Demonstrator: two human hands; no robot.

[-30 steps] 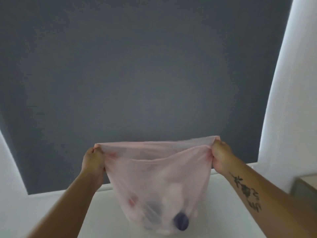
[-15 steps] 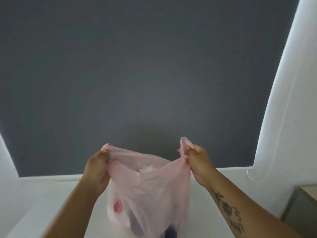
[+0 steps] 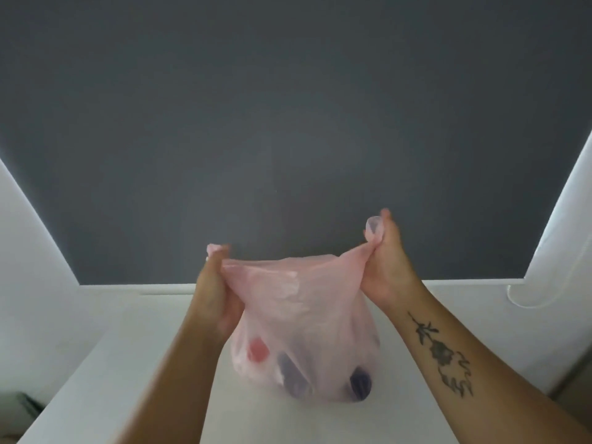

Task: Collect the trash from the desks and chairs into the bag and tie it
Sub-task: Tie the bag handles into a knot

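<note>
A thin pink plastic bag [image 3: 298, 318] stands on the white desk [image 3: 128, 363], its top stretched between both hands. My left hand [image 3: 214, 293] pinches the left corner of the rim, with a small tuft of plastic sticking up above the fingers. My right hand [image 3: 386, 264] grips the right corner higher up, and a loop of plastic shows above its thumb. Through the film I see a red item [image 3: 258, 349] and dark blue items [image 3: 360, 384] at the bottom of the bag.
A dark grey blind [image 3: 288, 123] fills the wall behind the desk, with white wall on both sides. A white cord loop [image 3: 525, 299] hangs at the right. A dim piece of furniture [image 3: 573, 379] stands at the right edge.
The bag's mouth, held wide open a second ago, has been drawn together and flattened. My right hand has risen above the left, and the bag's bottom rests lower on the desk.
</note>
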